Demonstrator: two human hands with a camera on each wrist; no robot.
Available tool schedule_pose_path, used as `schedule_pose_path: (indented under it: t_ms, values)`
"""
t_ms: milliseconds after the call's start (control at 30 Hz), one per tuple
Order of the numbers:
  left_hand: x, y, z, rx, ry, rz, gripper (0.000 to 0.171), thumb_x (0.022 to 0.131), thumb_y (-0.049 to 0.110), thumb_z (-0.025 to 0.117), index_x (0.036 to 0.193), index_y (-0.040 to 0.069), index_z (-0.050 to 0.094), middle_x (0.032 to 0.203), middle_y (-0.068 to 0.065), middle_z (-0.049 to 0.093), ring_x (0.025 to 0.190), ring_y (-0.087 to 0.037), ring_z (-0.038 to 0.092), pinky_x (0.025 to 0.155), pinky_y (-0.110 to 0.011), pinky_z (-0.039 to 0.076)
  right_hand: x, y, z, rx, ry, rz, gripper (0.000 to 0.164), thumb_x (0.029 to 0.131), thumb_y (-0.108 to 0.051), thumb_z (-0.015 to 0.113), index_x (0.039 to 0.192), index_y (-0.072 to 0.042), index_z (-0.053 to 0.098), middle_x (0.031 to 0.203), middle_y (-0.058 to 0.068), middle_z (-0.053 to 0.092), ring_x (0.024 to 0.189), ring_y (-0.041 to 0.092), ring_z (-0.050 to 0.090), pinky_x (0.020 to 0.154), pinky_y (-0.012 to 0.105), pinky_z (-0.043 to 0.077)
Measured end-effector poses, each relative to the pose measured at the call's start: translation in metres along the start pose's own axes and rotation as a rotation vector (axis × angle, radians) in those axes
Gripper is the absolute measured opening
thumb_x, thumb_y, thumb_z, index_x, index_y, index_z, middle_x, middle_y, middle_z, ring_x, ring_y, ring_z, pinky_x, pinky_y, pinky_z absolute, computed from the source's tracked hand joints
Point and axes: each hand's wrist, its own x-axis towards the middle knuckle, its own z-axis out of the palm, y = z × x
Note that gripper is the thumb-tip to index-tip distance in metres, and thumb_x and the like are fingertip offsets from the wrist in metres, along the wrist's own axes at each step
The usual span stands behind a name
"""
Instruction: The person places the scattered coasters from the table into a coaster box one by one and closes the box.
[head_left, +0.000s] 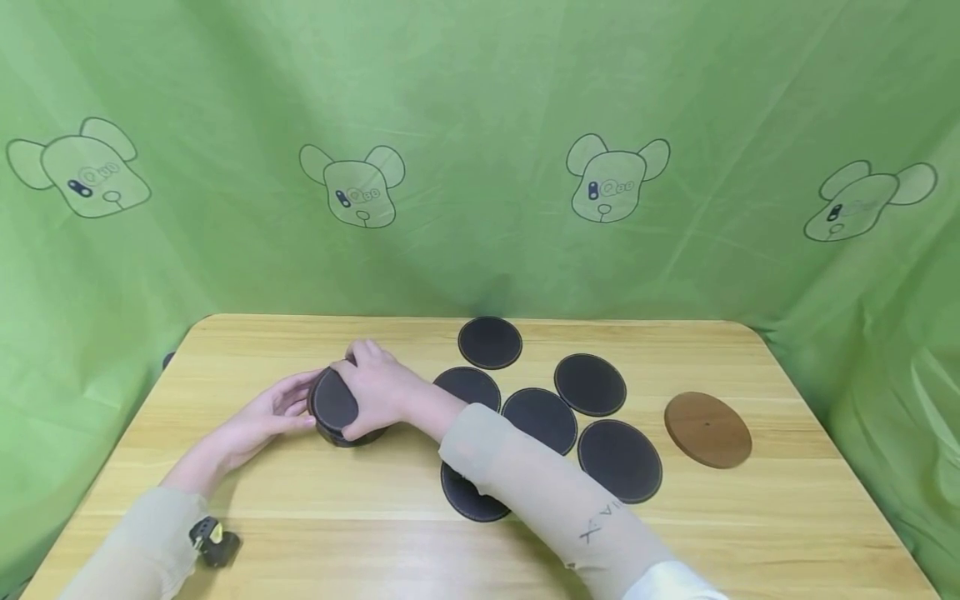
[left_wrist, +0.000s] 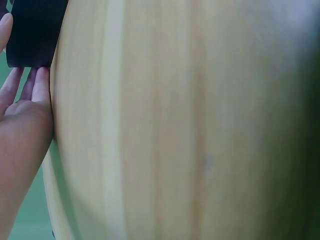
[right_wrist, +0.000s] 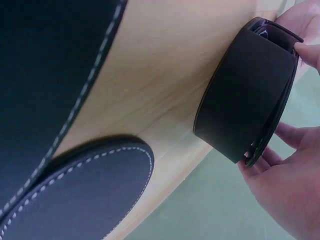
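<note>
While the right hand (head_left: 378, 390) spans the black disc (head_left: 335, 402), thumb and fingers clamped at its edges, the left hand (head_left: 258, 421) curves loosely round the black holder (right_wrist: 245, 95) beneath, thumb apart from the fingers. Left of centre in the head frame, the holder looks smooth, round and dark, with a cut-out in its wall at the right-wrist frame's upper right.

Blk holder (right_wrist: 245, 95), rnd, smooth curved wall w/ cutout in side, upright L of ctr, a bit below mid-ht in head view, thin blk disc (head_left: 335, 400) on top, narrow gap under part of its edge.
</note>
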Motion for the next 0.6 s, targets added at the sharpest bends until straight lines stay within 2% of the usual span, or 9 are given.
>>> schedule_pose_path:
  t_ms: [33, 100, 200, 267, 333, 433, 600]
  values:
    - [0.0, 0.0, 0.0, 0.0, 0.003, -0.004, 0.084, 0.098, -0.001, 0.068, 0.165, -0.006, 0.019, 0.157, -0.002, 0.048, 0.127, 0.013, 0.055, 0.109, -0.006, 0.045, 0.0, -0.001, 0.001, -0.005, -0.001, 0.002, 0.097, 0.075, -0.056, 0.087, 0.154, -0.011, 0.053, 0.142, 0.01, 0.051, 0.128, 0.021, 0.048, 0.113, 0.029, 0.049]
    - [0.001, -0.001, 0.0, 0.002, 0.005, -0.008, 0.084, 0.098, -0.001, 0.068, 0.166, -0.005, 0.019, 0.154, 0.005, 0.048, 0.127, 0.013, 0.055, 0.109, -0.006, 0.045, 0.0, -0.002, 0.001, -0.015, -0.001, 0.005, 0.097, 0.075, -0.057, 0.087, 0.153, -0.011, 0.053, 0.141, 0.01, 0.051, 0.128, 0.021, 0.048, 0.112, 0.029, 0.05]
    - [0.001, -0.001, 0.0, 0.002, 0.002, -0.006, 0.084, 0.098, -0.001, 0.068, 0.165, -0.005, 0.019, 0.162, -0.012, 0.044, 0.128, 0.012, 0.056, 0.109, -0.007, 0.045, 0.001, -0.004, 0.003, -0.028, -0.001, 0.014, 0.099, 0.074, -0.058, 0.087, 0.154, -0.011, 0.052, 0.142, 0.009, 0.051, 0.129, 0.021, 0.048, 0.113, 0.029, 0.05]
    - [0.0, 0.0, 0.001, 0.001, -0.004, 0.0, 0.084, 0.098, 0.0, 0.068, 0.165, -0.006, 0.019, 0.167, -0.028, 0.033, 0.129, 0.011, 0.055, 0.109, -0.006, 0.045, 0.0, -0.005, 0.005, -0.04, 0.004, 0.021, 0.102, 0.074, -0.059, 0.087, 0.155, -0.01, 0.05, 0.145, 0.01, 0.05, 0.131, 0.021, 0.048, 0.114, 0.03, 0.05]
    - [-0.001, 0.002, 0.002, -0.004, -0.005, 0.001, 0.084, 0.098, 0.0, 0.068, 0.165, -0.006, 0.018, 0.168, -0.036, 0.024, 0.13, 0.011, 0.055, 0.109, -0.006, 0.045, 0.0, -0.007, 0.007, -0.052, 0.011, 0.024, 0.104, 0.074, -0.06, 0.087, 0.156, -0.009, 0.049, 0.147, 0.011, 0.049, 0.133, 0.022, 0.047, 0.116, 0.031, 0.049]
    - [-0.002, 0.004, 0.003, -0.008, -0.011, 0.004, 0.084, 0.099, 0.0, 0.068, 0.165, -0.007, 0.017, 0.168, -0.04, 0.018, 0.129, 0.012, 0.054, 0.108, -0.006, 0.045, -0.002, -0.008, 0.011, -0.073, 0.028, 0.024, 0.106, 0.074, -0.061, 0.087, 0.157, -0.007, 0.048, 0.148, 0.012, 0.048, 0.134, 0.023, 0.047, 0.119, 0.032, 0.048]
    - [-0.003, 0.006, 0.004, -0.005, -0.007, -0.001, 0.084, 0.099, 0.0, 0.067, 0.165, -0.007, 0.016, 0.168, -0.041, 0.016, 0.127, 0.013, 0.055, 0.107, -0.006, 0.045, -0.005, -0.01, 0.015, -0.08, 0.05, 0.026, 0.108, 0.074, -0.06, 0.087, 0.158, -0.007, 0.046, 0.152, 0.014, 0.046, 0.137, 0.024, 0.046, 0.123, 0.033, 0.045]
